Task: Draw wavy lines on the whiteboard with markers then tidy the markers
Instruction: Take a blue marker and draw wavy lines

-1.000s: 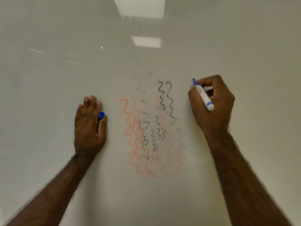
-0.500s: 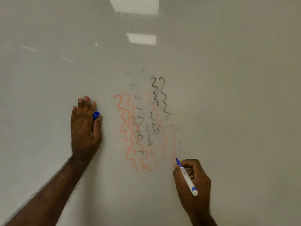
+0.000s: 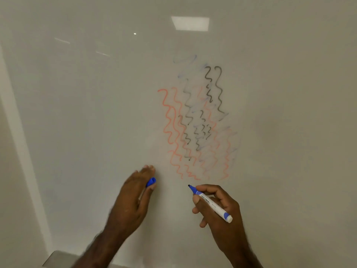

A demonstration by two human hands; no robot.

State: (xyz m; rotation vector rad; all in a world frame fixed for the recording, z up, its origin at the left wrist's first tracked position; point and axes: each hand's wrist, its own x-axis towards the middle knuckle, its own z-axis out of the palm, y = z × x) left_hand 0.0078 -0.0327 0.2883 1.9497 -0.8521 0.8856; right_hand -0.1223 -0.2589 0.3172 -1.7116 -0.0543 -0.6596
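Along the left edge of the frame runs the whiteboard's pale border. Low and left of centre, your left hand is blurred, fingers nearly straight, with the blue cap tucked between thumb and fingers. Above and to the right, the wavy lines fill the centre in orange, black and faint blue. Lower right, your right hand grips the blue marker, uncapped, tip pointing up-left just below the lowest orange waves.
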